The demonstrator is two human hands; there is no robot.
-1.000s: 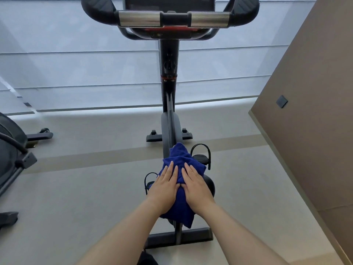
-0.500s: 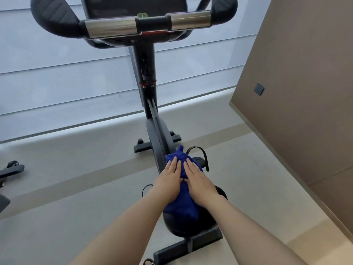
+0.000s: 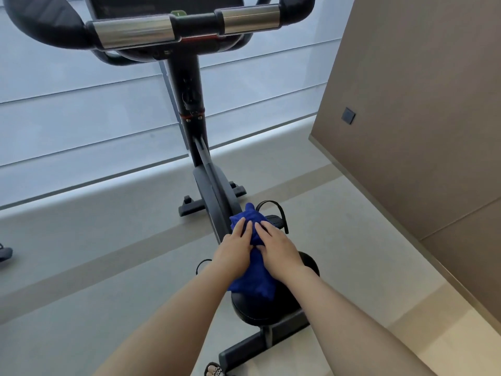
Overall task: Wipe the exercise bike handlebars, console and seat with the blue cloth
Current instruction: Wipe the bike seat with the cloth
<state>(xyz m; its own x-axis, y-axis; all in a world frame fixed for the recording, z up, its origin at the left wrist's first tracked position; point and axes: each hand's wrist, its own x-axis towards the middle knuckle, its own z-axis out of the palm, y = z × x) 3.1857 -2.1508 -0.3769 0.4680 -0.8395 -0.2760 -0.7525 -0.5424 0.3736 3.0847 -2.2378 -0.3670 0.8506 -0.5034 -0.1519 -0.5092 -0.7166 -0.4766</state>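
Observation:
A blue cloth [image 3: 254, 278] lies bunched along the black seat [image 3: 260, 305] of the exercise bike. My left hand [image 3: 234, 249] and my right hand [image 3: 279, 249] lie side by side on the cloth, fingers straight, pressing it onto the front of the seat. The cloth's far end sticks out past my fingertips. The handlebars [image 3: 135, 32] with chrome sleeves cross the top of the view. Behind them the dark console [image 3: 162, 4] is cut off by the frame edge.
A brown wall [image 3: 420, 118] with a small dark switch [image 3: 349, 115] stands close on the right. Window blinds [image 3: 81, 118] fill the far side. The bike's rear foot bar [image 3: 260, 346] and a sandalled foot [image 3: 215, 369] lie below. Part of another machine [image 3: 4, 252] shows at left.
Both hands have slid the cloth forward along the seat, so more black seat shows behind them. The view has swung left and drawn nearer to the handlebars.

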